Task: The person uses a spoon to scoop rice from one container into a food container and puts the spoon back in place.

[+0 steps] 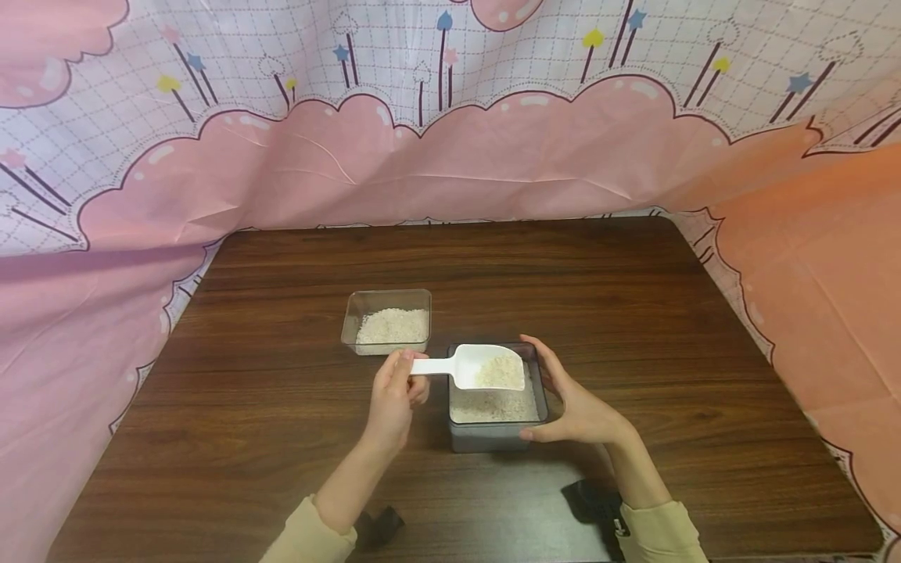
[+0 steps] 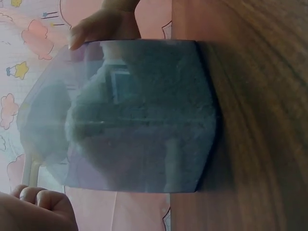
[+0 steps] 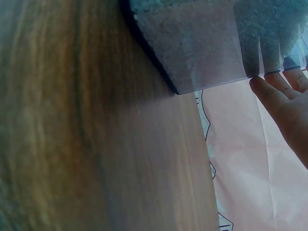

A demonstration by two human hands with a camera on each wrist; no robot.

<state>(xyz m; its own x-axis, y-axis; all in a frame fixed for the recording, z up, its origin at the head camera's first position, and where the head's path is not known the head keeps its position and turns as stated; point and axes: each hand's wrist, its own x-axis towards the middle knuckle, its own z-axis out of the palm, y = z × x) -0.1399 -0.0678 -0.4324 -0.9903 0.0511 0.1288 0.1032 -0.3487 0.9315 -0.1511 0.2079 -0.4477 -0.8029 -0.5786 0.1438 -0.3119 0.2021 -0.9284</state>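
Observation:
My left hand (image 1: 394, 397) grips the handle of a white scoop (image 1: 461, 369). The scoop holds some rice (image 1: 501, 371) and is level over the mouth of a dark see-through container (image 1: 489, 438). Rice fills much of that container, as the left wrist view shows through its wall (image 2: 144, 120). My right hand (image 1: 590, 413) holds the container at its right side, thumb at the front and fingers at the back. In the right wrist view the fingers (image 3: 272, 94) touch the container's wall. The container stands upright on the table.
A smaller clear box (image 1: 349, 332) with a heap of rice stands behind and left of the container. The brown wooden table (image 1: 211, 407) reaches back to a pink patterned cloth (image 1: 450, 180). Dark objects (image 1: 383, 525) lie near both forearms at the front.

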